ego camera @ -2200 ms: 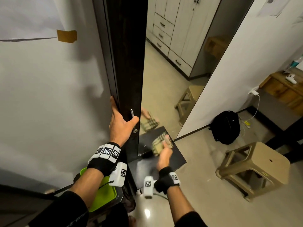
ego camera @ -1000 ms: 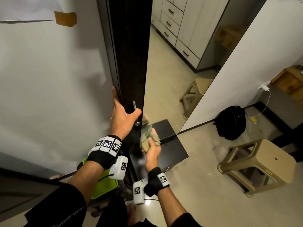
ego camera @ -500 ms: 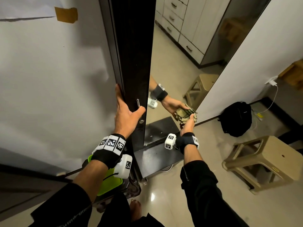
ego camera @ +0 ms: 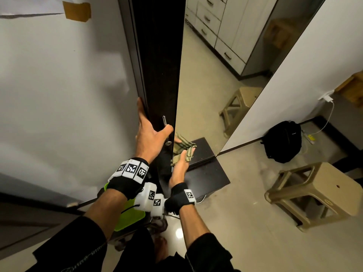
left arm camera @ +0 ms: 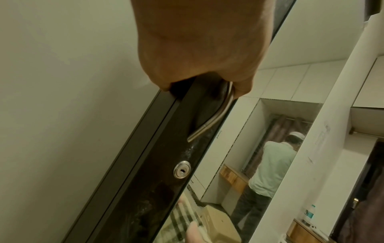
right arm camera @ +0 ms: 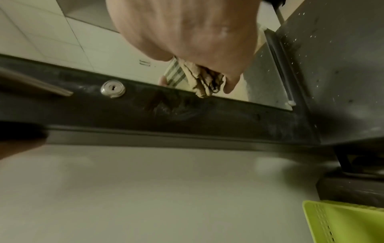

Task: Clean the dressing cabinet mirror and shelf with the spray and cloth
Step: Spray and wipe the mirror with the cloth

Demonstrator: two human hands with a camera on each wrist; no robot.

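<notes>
A tall mirror (ego camera: 206,75) sits in a dark cabinet door (ego camera: 159,55). My left hand (ego camera: 151,138) grips the door's left edge, thumb beside the metal handle (ego camera: 164,120), just above the round lock (ego camera: 168,143). In the left wrist view the left hand (left arm camera: 197,49) wraps the door edge and the handle (left arm camera: 209,121). My right hand (ego camera: 179,165) holds a checked beige cloth (ego camera: 189,154) against the mirror's lower left corner, above the dark shelf (ego camera: 206,173). The right wrist view shows the cloth (right arm camera: 203,82) bunched under that hand (right arm camera: 187,32). No spray bottle is in view.
A beige plastic stool (ego camera: 314,195) stands on the floor to the right, with a black backpack (ego camera: 282,142) against the wall behind it. A lime-green bin (ego camera: 127,216) sits low on the left under my arms. The mirror reflects another person (left arm camera: 272,164).
My right hand has swept the cloth from the mirror's lower right edge back to its lower left corner by the lock. The left hand has kept its hold on the door.
</notes>
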